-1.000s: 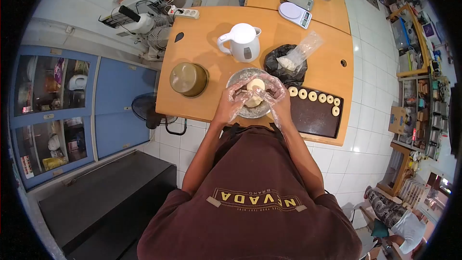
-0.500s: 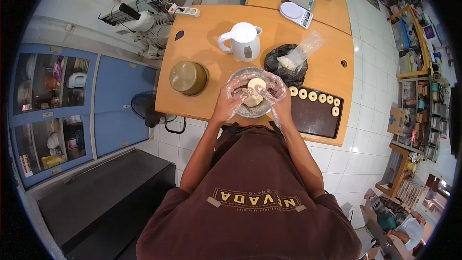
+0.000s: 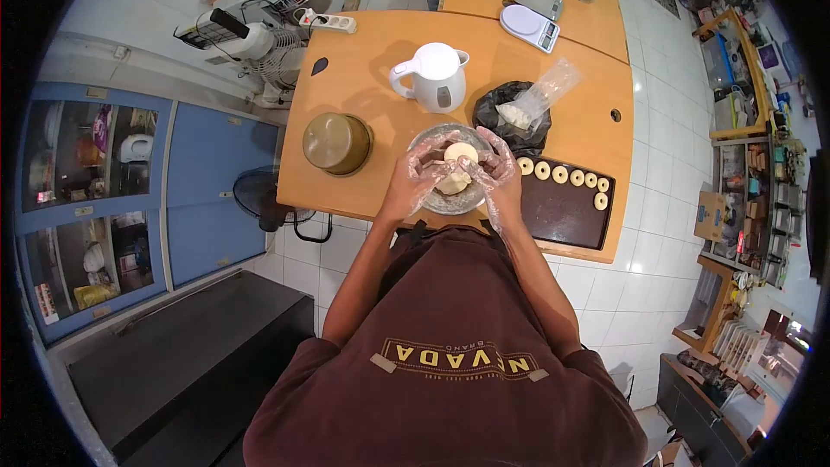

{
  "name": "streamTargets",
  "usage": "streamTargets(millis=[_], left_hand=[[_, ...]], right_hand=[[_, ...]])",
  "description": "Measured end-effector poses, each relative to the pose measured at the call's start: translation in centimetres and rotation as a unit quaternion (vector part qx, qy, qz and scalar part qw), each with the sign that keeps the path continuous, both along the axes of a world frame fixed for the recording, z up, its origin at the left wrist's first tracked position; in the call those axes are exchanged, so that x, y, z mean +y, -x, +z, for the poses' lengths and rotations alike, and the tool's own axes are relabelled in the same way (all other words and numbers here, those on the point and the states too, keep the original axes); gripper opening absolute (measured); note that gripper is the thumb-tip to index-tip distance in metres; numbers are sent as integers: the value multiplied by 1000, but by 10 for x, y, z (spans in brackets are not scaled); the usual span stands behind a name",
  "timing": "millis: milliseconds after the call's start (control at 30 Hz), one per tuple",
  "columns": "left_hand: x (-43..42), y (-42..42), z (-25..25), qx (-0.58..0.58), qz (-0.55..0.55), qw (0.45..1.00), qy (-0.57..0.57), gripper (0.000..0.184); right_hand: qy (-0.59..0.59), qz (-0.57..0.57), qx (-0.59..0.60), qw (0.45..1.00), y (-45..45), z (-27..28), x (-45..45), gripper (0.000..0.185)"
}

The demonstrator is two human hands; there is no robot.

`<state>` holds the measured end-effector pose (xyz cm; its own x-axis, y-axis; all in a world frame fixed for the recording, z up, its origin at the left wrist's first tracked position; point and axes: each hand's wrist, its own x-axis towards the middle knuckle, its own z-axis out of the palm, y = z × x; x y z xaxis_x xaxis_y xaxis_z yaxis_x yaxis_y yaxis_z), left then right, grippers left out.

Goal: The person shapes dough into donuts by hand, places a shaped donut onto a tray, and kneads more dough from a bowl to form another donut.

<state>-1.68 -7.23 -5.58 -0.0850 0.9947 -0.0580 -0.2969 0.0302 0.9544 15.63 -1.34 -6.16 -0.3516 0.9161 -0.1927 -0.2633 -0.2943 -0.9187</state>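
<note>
L hand [image 3: 415, 175] & R hand [image 3: 501, 180] both floured, fingers curled, gripping small pale dough disc [image 3: 462, 152] betw. them; disc held over grey bowl [image 3: 451, 204], more dough [image 3: 454, 182] just below it; dark tray [image 3: 562, 218] near R hand, w/ 7 dough rings [image 3: 577, 177], six in row along far edge, one at R end; blk bag [image 3: 489, 112] w/ clear bag [image 3: 555, 88] on it, beyond R hand; white kettle [image 3: 437, 78] beyond bowl.

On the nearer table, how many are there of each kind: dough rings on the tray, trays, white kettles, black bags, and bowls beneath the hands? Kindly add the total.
Dough rings: 7
Dark tray: 1
White kettle: 1
Black bag: 1
Bowl: 1
Total: 11
</note>
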Motion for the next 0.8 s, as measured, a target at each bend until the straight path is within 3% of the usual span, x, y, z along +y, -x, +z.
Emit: streamTargets(millis=[333,567,800], left_hand=[[9,4,-10,33,43,998,-26,40],[10,1,-9,51,10,997,50,45],[11,0,-13,33,12,999,14,46]], right_hand=[[3,-11,-18,1000,8,4,6,66],[11,-20,17,1000,8,-13,9,67],[-1,-46,4,999,10,-19,8,70]])
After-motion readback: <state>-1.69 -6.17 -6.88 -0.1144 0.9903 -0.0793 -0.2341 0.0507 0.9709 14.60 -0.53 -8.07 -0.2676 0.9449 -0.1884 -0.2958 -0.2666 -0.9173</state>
